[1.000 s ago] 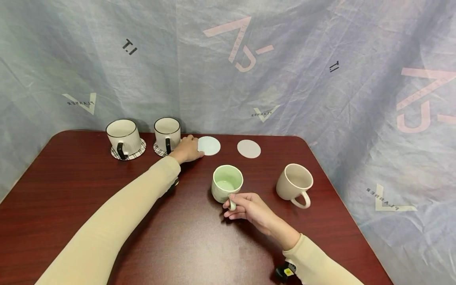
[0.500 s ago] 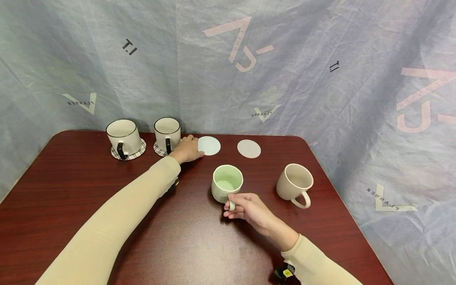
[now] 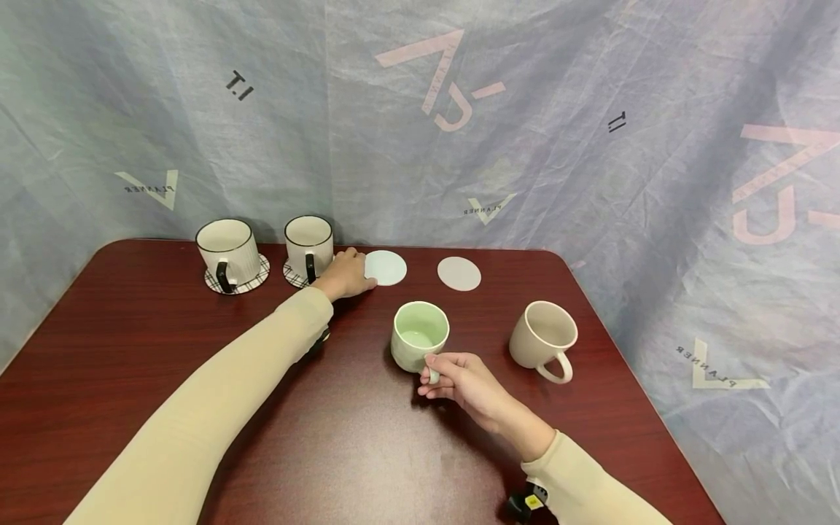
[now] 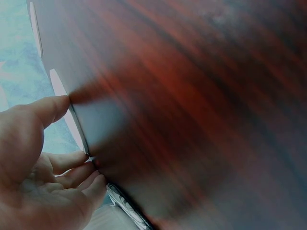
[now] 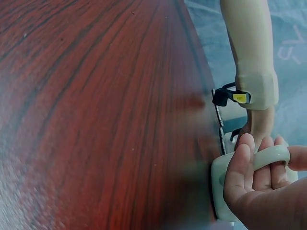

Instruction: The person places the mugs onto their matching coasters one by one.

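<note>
In the head view, my right hand [image 3: 469, 383] pinches the handle of a pale green mug [image 3: 412, 355] between thumb and fingers. The mug is upright at mid-table; the right wrist view shows its base at the table surface. Farther back, my left hand [image 3: 348, 275] holds the left edge of a round white coaster [image 3: 387, 267]. In the left wrist view, the thumb and a finger touch the rim of that coaster [image 4: 72, 122] at two spots, the other fingers bent beside them. The hand partly covers the side of a black-rimmed white mug [image 3: 313, 250].
A second black-rimmed mug [image 3: 226, 251] stands at the back left; both such mugs sit on patterned coasters [image 3: 262, 271]. At the back right lies a pinkish round coaster [image 3: 459, 274]. A beige mug [image 3: 528, 344] stands near the right edge. A cloth curtain [image 3: 420, 146] hangs behind the table [image 3: 341, 437].
The green mug's handle and my right fingers have shifted slightly to the right, with the mug body moving very little. My left hand and the coaster stay in place.
</note>
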`<state>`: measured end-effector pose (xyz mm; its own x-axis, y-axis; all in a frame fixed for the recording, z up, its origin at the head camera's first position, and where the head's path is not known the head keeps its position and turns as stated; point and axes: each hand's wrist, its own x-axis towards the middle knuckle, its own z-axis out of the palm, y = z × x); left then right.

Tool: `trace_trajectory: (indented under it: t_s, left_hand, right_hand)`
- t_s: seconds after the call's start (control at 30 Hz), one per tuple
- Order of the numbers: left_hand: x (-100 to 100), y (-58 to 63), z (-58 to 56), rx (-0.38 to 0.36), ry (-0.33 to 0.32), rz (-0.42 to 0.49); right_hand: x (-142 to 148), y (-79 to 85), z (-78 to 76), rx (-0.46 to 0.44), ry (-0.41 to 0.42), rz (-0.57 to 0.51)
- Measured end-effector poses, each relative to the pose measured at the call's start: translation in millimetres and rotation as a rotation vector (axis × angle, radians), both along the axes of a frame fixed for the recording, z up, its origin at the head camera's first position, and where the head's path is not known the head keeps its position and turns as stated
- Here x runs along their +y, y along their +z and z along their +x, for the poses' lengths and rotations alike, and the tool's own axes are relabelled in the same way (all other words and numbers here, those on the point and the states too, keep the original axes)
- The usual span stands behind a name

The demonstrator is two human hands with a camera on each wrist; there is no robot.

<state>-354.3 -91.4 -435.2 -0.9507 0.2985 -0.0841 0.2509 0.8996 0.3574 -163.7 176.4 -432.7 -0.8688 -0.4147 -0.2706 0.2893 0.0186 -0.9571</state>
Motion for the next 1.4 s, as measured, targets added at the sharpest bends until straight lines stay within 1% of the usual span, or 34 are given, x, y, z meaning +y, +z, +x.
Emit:
trace_trajectory:
  t_s: [0.37,0.63,0.77,1.2,1.4]
  left_hand:
    - [1,0.7,0.4,-0.006,0.000,0.008]
    - [0,0.9,1.6,0.003,0.000,0.008]
    - [1,0.2,2.0,0.002,0.002,0.006]
    - [0,-1.7,0.7,-0.009,-0.002,0.005]
    - [0,-2.1,0.0,-0.016,0.008,0.016]
  right_hand:
    - [3,4.9,-3.2,0.031,-0.008,-0.020]
    - [3,14.4,-8.5,0.076,-0.030,-0.014]
    - [3,19.4,-12.6,0.080,-0.036,-0.022]
    - [-4,29.8,-33.2,0.086,-0.073,-0.013]
    - [-10,34.4,-44.4,0.097,-0.079,-0.013]
